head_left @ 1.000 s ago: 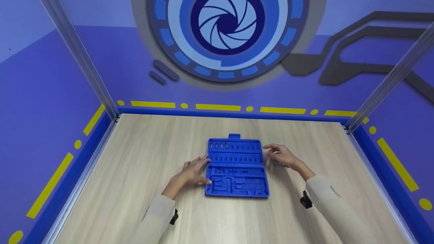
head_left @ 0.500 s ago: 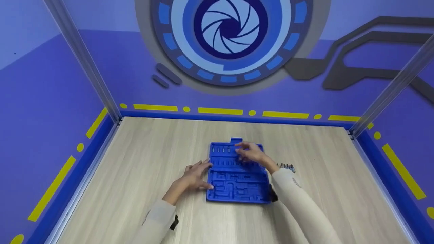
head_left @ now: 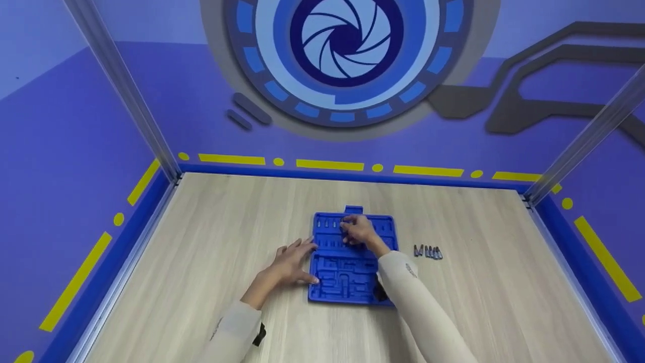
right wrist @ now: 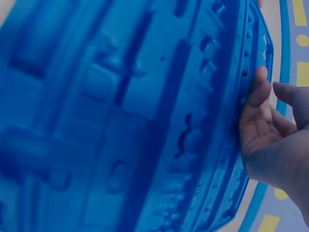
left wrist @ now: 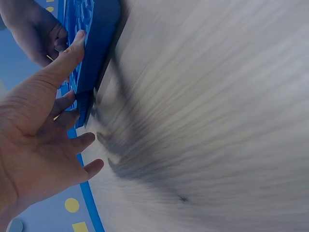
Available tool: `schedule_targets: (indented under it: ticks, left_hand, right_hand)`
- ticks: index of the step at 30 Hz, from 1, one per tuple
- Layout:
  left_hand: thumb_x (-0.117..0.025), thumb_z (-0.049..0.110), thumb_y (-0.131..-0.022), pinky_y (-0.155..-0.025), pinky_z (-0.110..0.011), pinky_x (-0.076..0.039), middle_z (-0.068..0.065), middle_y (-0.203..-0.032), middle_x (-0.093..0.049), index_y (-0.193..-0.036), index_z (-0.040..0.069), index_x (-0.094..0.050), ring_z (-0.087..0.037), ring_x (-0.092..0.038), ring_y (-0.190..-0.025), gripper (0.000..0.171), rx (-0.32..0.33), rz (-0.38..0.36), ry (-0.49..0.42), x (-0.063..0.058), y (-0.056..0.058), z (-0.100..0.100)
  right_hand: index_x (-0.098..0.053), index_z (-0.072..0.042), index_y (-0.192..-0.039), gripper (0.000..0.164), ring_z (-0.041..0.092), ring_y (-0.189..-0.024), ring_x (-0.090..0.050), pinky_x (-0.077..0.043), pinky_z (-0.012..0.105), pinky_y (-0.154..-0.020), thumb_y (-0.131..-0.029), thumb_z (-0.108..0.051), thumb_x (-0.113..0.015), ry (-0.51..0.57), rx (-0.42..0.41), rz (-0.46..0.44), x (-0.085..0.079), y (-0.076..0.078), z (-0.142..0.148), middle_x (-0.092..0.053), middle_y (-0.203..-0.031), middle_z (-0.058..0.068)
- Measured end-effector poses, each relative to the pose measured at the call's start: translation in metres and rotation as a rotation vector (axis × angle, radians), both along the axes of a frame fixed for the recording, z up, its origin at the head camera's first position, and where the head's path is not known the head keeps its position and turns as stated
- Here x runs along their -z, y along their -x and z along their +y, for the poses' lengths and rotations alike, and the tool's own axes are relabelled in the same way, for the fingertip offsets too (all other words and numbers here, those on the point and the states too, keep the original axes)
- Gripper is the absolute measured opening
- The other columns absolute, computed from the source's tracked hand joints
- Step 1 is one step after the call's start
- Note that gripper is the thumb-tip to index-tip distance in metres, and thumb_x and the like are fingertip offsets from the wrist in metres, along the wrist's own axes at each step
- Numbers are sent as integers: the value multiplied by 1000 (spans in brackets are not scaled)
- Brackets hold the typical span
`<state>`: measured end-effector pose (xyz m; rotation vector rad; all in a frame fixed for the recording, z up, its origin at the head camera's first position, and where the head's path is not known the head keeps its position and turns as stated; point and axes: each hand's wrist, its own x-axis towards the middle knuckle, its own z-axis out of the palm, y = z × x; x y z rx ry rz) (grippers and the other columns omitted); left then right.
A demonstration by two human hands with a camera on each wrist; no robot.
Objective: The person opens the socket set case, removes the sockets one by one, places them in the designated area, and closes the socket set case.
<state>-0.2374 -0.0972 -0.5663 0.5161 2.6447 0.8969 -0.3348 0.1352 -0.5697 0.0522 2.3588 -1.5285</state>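
The step in hand seems to be the setting of small metal pieces into the upper row of the open blue case (head_left: 332, 275). This case lies flat on the counter (head_left: 252, 217), in front of the person. Three seated pieces (head_left: 326, 223) are visible at the left end of the row. The right hand (head_left: 359, 230) is just beside them, over the next place, with thumb and fingers bent close together. I cannot tell if they pinch a piece, because the hand hides this spot. The left hand (head_left: 289, 263) has its fingers spread, and touches the left edge of the case, probably to steady it.

In my judgement, the next move calls for a careful push of the piece into its slot, then a reach to the right, where several loose pieces (head_left: 432, 252) lie in a group on the counter.

Compared with half a second ago, the right hand is farther to the left. It now covers the place where a fourth seated piece was visible. The right sleeve (head_left: 418, 297) no longer hides part of the loose group. The left hand keeps about the same position.
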Motion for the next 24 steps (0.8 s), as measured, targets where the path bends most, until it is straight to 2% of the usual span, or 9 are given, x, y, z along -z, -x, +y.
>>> schedule_targets:
  ticks: [4, 7, 14, 24]
  left_hand:
    - [-91, 34, -75, -122, -69, -15, -14, -169, -27, -150, 10, -46, -45, -20, -156, 91, 13, 2, -4, 0, -1, 0]
    - [-91, 33, -75, -121, -69, -15, -14, -169, -27, -150, 9, -46, -46, -20, -156, 91, 16, 1, -4, -1, 0, 0]
    - [-90, 33, -76, -125, -66, -12, -12, -169, -27, -152, 10, -45, -43, -19, -157, 92, -10, -4, 4, -2, 1, -1]
    - [-91, 31, -75, -125, -67, -10, -14, -169, -27, -151, 9, -46, -44, -19, -157, 91, -4, -5, -9, -1, 1, 1]
  right_hand:
    - [-55, 4, -142, 44, 5, -54, -62, -52, 18, -51, -103, -16, -59, -64, 13, -36, -1, 1, -4, -70, -96, 9]
    - [-55, 2, -143, 45, 4, -55, -62, -51, 17, -52, -103, -17, -61, -91, 9, -28, -1, 1, -5, -68, -89, 6]
    - [-54, -6, -137, 38, 8, -55, -63, -46, 21, -52, -102, -17, -63, -33, 4, 27, -1, -1, -4, -59, -72, 3]
    - [-52, -12, -122, 22, 8, -51, -65, -43, 22, -48, -102, -17, -61, -33, 35, 36, 6, 3, -6, -60, -65, 3]
